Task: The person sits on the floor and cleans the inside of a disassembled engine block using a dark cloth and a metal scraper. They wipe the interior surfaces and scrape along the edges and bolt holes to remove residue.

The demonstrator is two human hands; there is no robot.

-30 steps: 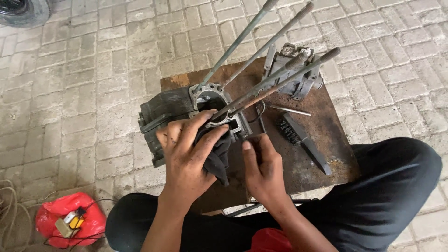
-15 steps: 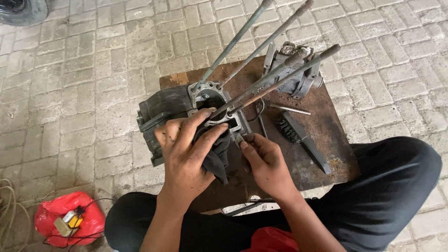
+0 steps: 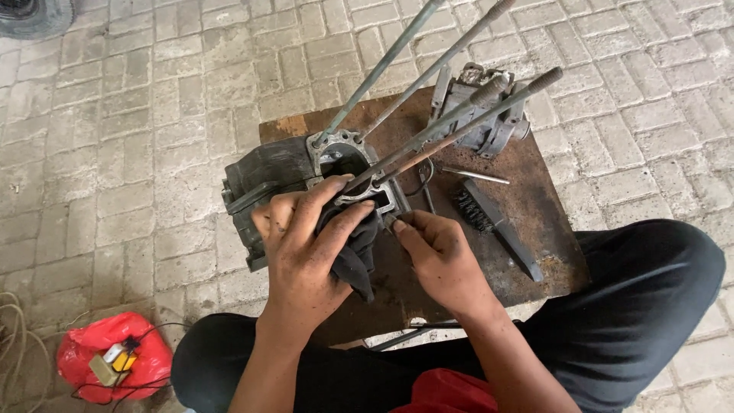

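Note:
A grey engine case [image 3: 267,180] with several long studs [image 3: 451,115] sticking up stands on a rusty metal stool [image 3: 535,206]. My left hand [image 3: 306,245] presses a dark rag [image 3: 355,260] against the case's open bore [image 3: 344,160]. My right hand [image 3: 440,256] rests at the case's right edge, its fingertips pinched on a small part at the gasket face; what it grips is too small to tell.
A wire brush [image 3: 493,226], a thin metal pin [image 3: 474,176] and another grey engine part [image 3: 478,107] lie on the stool. A red bag [image 3: 115,356] with small items sits on the paved floor at lower left. My dark-trousered legs flank the stool.
My right hand has shifted slightly up toward the case's edge. My left hand stays on the rag.

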